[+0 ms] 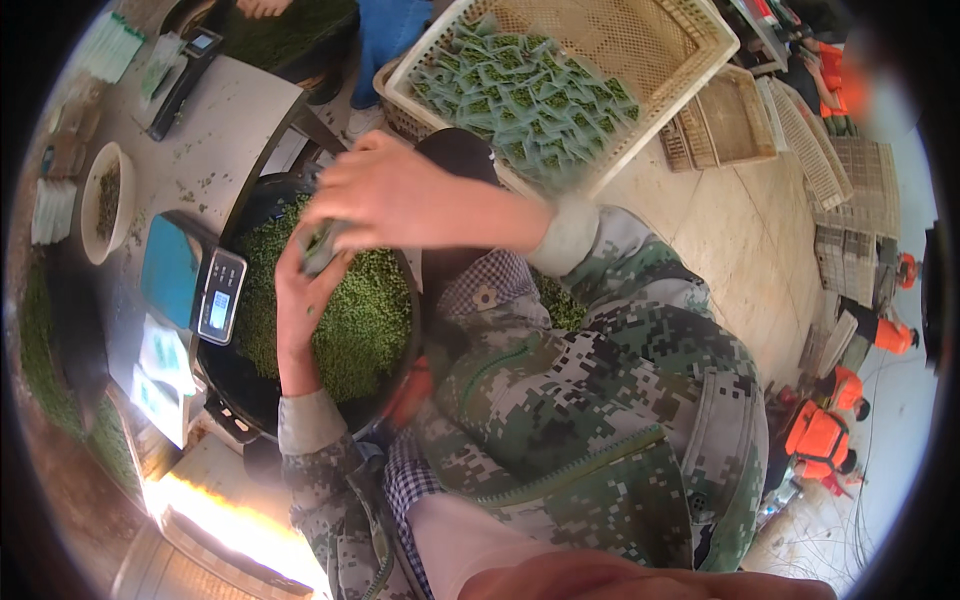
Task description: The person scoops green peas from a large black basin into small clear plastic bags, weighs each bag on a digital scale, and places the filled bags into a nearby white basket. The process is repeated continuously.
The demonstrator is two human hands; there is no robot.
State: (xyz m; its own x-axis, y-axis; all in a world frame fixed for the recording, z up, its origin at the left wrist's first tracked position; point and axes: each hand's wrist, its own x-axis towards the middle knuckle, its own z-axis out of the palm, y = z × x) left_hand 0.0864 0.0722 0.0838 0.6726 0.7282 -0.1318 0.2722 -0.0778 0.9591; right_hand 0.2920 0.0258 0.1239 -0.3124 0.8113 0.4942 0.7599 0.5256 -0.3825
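My left hand (pixel 300 292) holds a small clear plastic bag (pixel 319 251) with something green in it, over a round black tub (pixel 262 420). Green peppercorn-like berries (pixel 360 330) fill much of the tub. My right hand (pixel 375 191), blurred, reaches over from the right with bent fingers at the bag's upper part; its exact hold cannot be made out. Left of the tub, a digital scale (pixel 223 296) with a lit display and blue-green platform (pixel 171 270) sits on the table (pixel 217 97).
Many filled bags (pixel 525 105) lie in a large plastic crate (pixel 675 45). A white bowl (pixel 109 202), a second scale (pixel 184 82) and bag stacks (pixel 161 352) are on the table. Empty crates (pixel 731 120) stand at right. Another person's hand (pixel 262 6) shows at top; people in orange (pixel 817 431) are farther off.
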